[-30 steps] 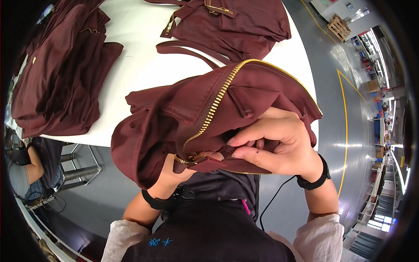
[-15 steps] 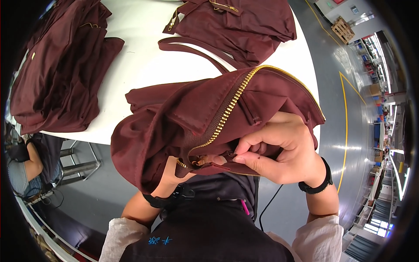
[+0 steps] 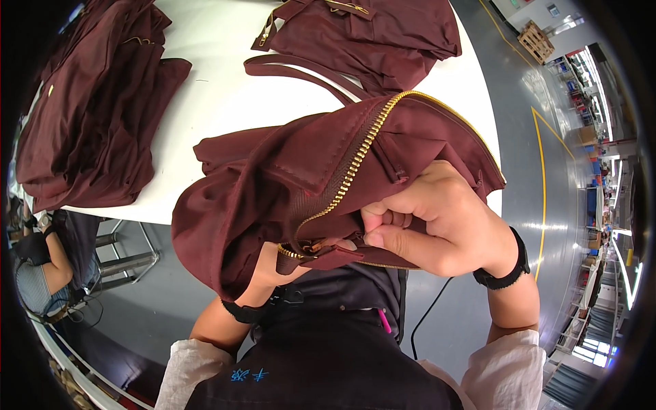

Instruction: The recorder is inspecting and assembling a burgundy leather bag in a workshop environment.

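Observation:
A maroon fabric bag (image 3: pixel 236 205) with a gold-toothed zipper (image 3: pixel 355 160) lies with its mouth open toward me, partly over the table's near edge. My left hand (image 3: pixel 275 268) reaches into the lower left of the opening and grips the bag beside the zipper end; the fabric hides most of its fingers, but a thumb tip shows. Inside the mouth, my right hand (image 3: pixel 444 222) is closed, thumb and forefinger pinched together. Whatever lies between those fingertips is too small or hidden to make out.
More maroon bags (image 3: pixel 96 116) are heaped on the white table (image 3: pixel 205 96) at the left, and another maroon bag (image 3: pixel 383 44) lies at the far side with its strap toward me. At the far left, another person's arm (image 3: pixel 58 263) shows near a metal-framed stool (image 3: pixel 130 260).
My right hand has shifted slightly right and up, its pinch closing near the opening's middle. The small dark bit formerly between both hands' fingertips no longer shows. My left hand stays nearly in place.

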A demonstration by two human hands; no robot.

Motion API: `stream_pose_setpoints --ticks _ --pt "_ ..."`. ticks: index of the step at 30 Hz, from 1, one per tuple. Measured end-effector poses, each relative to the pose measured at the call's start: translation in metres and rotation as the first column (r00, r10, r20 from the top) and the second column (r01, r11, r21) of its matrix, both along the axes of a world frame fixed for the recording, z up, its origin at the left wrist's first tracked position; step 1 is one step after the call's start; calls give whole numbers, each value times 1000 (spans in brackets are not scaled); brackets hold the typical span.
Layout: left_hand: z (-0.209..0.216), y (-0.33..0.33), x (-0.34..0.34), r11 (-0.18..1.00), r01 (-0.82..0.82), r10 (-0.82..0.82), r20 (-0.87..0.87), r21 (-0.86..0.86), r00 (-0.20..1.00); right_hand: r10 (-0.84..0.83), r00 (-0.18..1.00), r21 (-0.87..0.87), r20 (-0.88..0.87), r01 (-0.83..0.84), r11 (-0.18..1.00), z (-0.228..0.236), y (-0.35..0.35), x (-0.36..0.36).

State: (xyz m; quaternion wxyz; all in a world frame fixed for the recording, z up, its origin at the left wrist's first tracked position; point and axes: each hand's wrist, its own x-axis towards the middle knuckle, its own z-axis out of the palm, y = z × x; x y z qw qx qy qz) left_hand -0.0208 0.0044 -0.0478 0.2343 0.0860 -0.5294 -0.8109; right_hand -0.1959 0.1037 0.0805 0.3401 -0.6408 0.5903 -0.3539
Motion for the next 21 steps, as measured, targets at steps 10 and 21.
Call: stream_pose_setpoints --ticks 10,21 --pt "0 -8 -5 967 -46 47 -1 -249 999 132 978 91 -160 -119 989 1 -2 -5" --pt "-2 -8 0 949 -39 45 12 -312 999 113 988 127 -107 -100 987 -2 5 -9"
